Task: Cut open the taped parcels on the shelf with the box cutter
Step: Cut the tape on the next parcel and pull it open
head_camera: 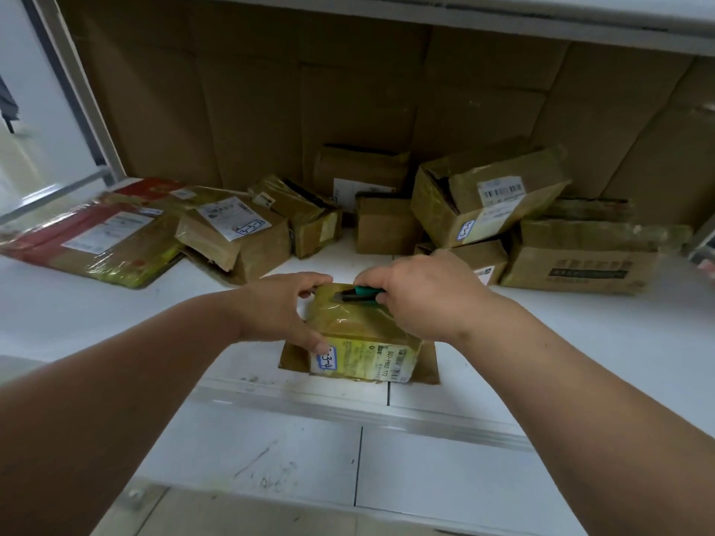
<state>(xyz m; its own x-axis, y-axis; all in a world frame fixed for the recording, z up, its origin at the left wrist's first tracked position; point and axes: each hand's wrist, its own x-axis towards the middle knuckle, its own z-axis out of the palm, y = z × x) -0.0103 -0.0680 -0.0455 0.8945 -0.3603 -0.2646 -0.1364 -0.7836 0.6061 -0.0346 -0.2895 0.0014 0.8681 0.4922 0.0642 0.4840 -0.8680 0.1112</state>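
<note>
A small tape-wrapped yellowish parcel (361, 336) sits near the white shelf's (580, 342) front edge, fingers clasping both sides. The green box cutter (361, 295) lies across its far top edge, blade apparently touching tape.

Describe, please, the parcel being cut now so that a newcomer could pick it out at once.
On the white shelf, ahead of the pile of boxes along the cardboard back wall, one small parcel sits alone near the front edge. The left hand holds it while the right hand holds the green box cutter on its top. Unlike the others, it is glossy yellow and tagged 3-3-4.
</note>
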